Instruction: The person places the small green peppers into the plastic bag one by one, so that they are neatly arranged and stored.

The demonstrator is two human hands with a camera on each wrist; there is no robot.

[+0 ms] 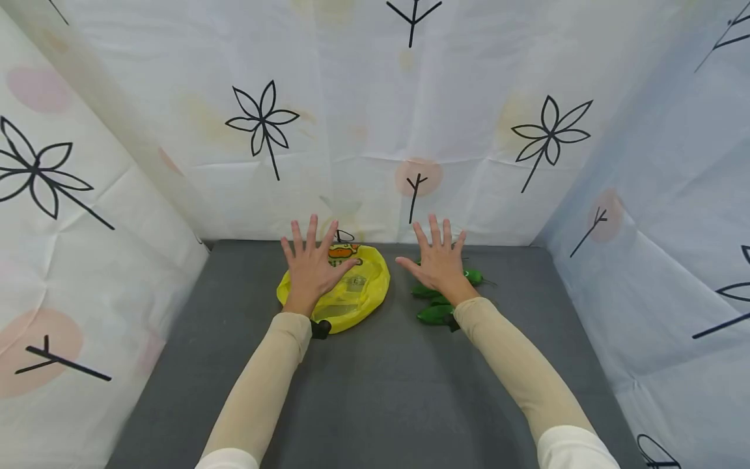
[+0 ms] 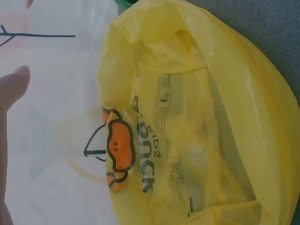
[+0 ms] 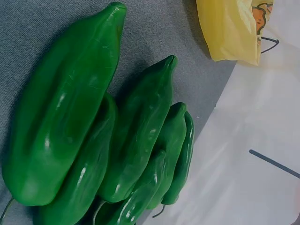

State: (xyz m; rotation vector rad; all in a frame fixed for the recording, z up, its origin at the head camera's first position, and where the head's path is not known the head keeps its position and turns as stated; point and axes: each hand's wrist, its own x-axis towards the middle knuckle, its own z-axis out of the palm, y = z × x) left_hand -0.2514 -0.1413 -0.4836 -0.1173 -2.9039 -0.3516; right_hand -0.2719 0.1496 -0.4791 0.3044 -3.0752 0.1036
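A yellow plastic bag (image 1: 366,286) lies with its mouth spread open on the grey table, printed with an orange cartoon face. Over its left part my left hand (image 1: 310,268) is held with fingers straight and spread; the left wrist view looks down into the bag (image 2: 206,117). To the right, several green peppers (image 3: 65,103) lie in a pile. Above them my right hand (image 1: 439,264) hovers, fingers also spread, hiding part of the pile in the head view. Neither hand holds anything.
The grey table (image 1: 375,397) runs back to a white patterned cloth (image 1: 363,117) hanging upright behind it. Similar cloth walls (image 1: 662,260) enclose the left and right sides. The bag and the peppers lie near the table's far edge, with a gap between them.
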